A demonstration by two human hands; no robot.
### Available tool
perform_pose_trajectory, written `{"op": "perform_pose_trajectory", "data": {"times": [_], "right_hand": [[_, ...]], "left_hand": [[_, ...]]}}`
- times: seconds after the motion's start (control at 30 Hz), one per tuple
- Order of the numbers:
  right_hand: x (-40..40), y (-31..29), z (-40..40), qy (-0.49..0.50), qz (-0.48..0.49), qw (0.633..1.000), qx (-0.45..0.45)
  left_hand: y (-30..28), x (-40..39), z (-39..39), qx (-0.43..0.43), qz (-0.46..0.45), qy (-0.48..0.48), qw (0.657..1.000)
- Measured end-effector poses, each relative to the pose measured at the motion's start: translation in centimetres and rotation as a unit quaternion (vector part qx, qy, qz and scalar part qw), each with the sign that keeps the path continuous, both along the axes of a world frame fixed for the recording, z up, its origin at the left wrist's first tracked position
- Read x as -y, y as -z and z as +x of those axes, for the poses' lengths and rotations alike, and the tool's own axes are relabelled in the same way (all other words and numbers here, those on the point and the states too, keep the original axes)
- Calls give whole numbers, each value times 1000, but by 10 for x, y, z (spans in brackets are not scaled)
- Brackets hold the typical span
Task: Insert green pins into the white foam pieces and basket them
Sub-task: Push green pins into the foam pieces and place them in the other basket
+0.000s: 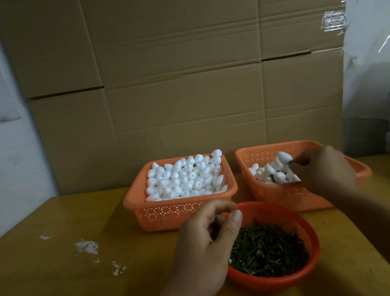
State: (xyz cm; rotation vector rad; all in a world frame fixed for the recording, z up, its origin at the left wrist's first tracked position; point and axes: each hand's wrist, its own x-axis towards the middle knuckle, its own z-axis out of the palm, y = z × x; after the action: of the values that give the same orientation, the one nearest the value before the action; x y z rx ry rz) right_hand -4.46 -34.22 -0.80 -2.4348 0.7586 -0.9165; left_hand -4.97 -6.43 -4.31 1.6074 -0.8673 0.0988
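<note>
Mid-task — left hand (pixel 207 252) loosely curled, hold unclear, over round orange bowl of green pins (pixel 271 249); right hand (pixel 323 172) pinching a white foam piece (pixel 283 157) in part-filled right orange basket (pixel 288 196); left orange basket (pixel 181 209) heaped with foam.

Foam pieces (pixel 185 178) in left basket (pixel 163 212), second basket (pixel 284 197) right, pin bowl (pixel 310 261) in front

Cardboard sheets (pixel 183 71) stand behind wooden table (pixel 44 291).

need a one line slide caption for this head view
Left hand over round basket of green pins; right hand reaching into right-hand basket of foam pieces.
</note>
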Motion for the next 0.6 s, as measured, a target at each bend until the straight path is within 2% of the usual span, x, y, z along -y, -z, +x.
{"op": "perform_pose_trajectory", "data": {"times": [0.13, 0.4, 0.6], "right_hand": [[12, -1, 16, 36, -17, 997, -72], [10, -6, 27, 55, -50, 986, -152], [4, -13, 20, 52, -41, 988, -137]], "left_hand": [[0, 0, 0, -1, 7, 0, 1000], [0, 0, -1, 9, 24, 5, 1000], [0, 0, -1, 13, 24, 9, 1000]]}}
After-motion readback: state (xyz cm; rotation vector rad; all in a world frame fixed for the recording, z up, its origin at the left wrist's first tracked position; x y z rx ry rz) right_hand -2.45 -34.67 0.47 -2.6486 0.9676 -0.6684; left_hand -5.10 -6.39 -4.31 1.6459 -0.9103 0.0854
